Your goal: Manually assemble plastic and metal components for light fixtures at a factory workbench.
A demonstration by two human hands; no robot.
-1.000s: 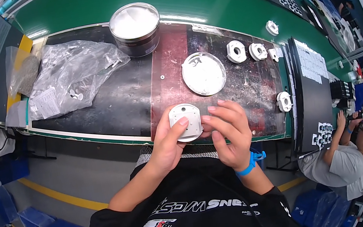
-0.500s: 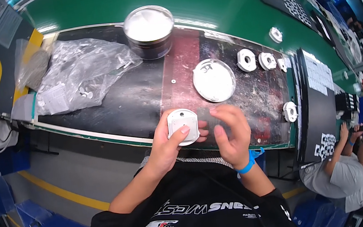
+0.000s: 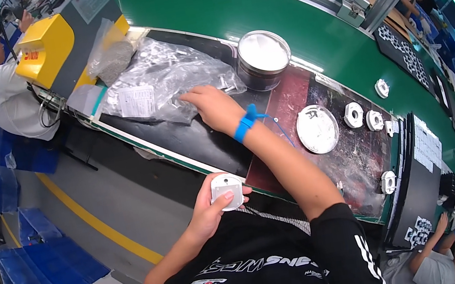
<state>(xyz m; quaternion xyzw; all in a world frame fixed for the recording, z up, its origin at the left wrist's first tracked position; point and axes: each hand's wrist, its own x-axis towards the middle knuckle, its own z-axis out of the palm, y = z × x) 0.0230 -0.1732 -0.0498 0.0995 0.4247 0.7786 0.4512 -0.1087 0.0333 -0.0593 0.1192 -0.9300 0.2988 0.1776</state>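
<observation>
Nearest, to the left, the left hand (image 3: 208,211) holds one white rounded plate (image 3: 234,189), thumb across its face, fingers behind it. Farther right lies one round dish (image 3: 317,133), white inside, with four white parts (image 3: 348,110) to its right. Farther left, the right hand (image 3: 215,107) has fingertips at one clear bag (image 3: 191,72), contents unclear; whether they pinch it, I cannot tell. Beyond, one round tin (image 3: 259,80) contains something white; a fifth white part (image 3: 381,89) sits far right on green bench.

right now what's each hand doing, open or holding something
Left hand: holding a white flat part.
Right hand: at the clear plastic bag; grip cannot be told.
</observation>
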